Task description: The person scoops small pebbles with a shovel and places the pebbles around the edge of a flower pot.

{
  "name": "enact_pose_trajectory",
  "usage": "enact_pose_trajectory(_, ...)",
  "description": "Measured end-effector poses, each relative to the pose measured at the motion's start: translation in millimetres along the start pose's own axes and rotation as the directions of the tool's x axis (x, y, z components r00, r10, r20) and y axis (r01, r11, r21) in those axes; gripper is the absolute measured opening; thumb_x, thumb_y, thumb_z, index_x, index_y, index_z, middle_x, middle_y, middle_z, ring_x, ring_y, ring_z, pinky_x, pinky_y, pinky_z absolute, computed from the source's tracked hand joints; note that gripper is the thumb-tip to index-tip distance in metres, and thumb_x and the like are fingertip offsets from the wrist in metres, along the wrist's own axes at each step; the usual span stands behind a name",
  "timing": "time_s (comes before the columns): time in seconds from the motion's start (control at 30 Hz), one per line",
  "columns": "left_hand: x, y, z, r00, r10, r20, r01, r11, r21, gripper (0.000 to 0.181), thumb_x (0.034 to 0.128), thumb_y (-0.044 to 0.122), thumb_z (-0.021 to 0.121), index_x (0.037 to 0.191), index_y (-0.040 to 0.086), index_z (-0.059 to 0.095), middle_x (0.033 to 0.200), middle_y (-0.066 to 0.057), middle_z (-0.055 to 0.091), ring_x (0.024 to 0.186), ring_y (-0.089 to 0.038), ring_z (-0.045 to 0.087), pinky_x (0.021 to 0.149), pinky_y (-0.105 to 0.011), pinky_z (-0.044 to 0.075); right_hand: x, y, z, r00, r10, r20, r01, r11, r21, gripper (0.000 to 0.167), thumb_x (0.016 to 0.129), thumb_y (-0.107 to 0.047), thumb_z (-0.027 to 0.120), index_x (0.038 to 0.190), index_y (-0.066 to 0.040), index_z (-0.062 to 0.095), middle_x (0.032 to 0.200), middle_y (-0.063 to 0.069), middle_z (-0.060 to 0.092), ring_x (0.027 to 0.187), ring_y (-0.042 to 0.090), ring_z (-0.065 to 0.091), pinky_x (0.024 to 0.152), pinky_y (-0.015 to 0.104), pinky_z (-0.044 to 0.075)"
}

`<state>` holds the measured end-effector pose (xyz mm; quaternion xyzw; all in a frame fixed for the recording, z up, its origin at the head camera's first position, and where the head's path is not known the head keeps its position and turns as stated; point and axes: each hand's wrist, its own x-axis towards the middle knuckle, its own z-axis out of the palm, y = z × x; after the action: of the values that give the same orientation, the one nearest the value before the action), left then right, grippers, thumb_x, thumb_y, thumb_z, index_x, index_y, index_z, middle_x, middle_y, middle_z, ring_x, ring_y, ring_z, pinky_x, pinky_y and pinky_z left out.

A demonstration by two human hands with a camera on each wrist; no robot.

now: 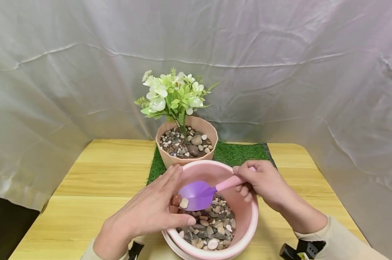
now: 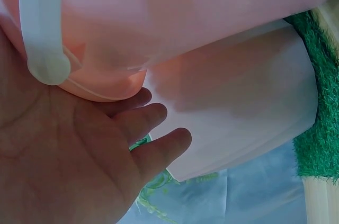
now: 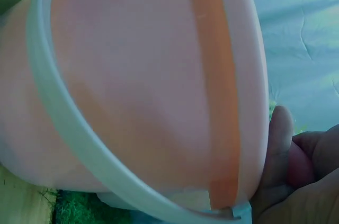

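Observation:
A pink bucket (image 1: 255, 220) with pebbles (image 1: 212, 231) in its bottom stands at the front of the table. My right hand (image 1: 264, 184) grips the pink handle of a small trowel (image 1: 196, 195), its purple blade tilted over the bucket. At the blade's tip lie a reddish-brown pebble (image 1: 176, 199) and a cream pebble (image 1: 184, 203), close beside my left hand (image 1: 147, 213). That hand spans the bucket's left rim, fingers extended and thumb over the inside. In the right wrist view, part of the trowel handle (image 3: 300, 167) shows within my right hand, next to the rim.
Behind the bucket, a peach flowerpot (image 1: 212, 130) with white artificial flowers (image 1: 156, 97) and stones stands on a green turf mat (image 1: 241, 153). The bucket's white carrying handle (image 3: 79, 134) hangs down its side. Grey cloth (image 1: 248, 90) surrounds the wooden table (image 1: 101, 173).

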<state>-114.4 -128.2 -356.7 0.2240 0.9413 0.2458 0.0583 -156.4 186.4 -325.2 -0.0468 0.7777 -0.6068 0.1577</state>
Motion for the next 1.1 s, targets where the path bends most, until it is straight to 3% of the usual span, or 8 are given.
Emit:
enact_pose_trajectory(0.27,0.4,0.2,0.1,1.000,-0.009,0.009,0.009,1.000,0.009,0.132,0.0764,0.095,0.057,0.170,0.015,0.009,0.178,-0.004,0.002,0.163,-0.025,0.013,0.131,-0.052,0.022,-1.9,4.1,-8.2,1.000,0.005,0.002,-0.005,0.999,0.037,0.027,0.105,-0.021,0.064,0.094,0.004,0.064,0.069,0.008,0.072,0.049,0.007,0.060,0.048,0.030,0.060)
enact_pose_trajectory(0.67,1.6,-0.9,0.3,1.000,0.003,0.011,-0.003,1.000,0.006,0.130,0.0782,0.093,0.057,0.171,0.015,0.012,0.178,-0.005,0.005,0.163,-0.024,0.013,0.130,-0.054,0.024,-3.5,3.3,-2.9,0.999,-0.011,-0.030,0.011,1.000,-0.007,0.031,0.104,-0.023,0.067,0.096,0.007,0.065,0.071,0.011,0.073,0.050,0.009,0.063,0.042,0.030,0.056)
enact_pose_trajectory(1.1,2.7,-1.7,0.5,1.000,0.026,-0.007,-0.026,1.000,-0.001,0.126,0.0804,0.089,0.061,0.171,0.014,0.015,0.178,-0.007,0.009,0.162,-0.028,0.019,0.129,-0.055,0.029,-3.1,4.4,-4.6,1.000,-0.011,-0.008,0.011,1.000,-0.018,0.033,0.104,-0.025,0.067,0.099,0.008,0.067,0.072,0.011,0.075,0.052,0.008,0.065,0.040,0.027,0.054)
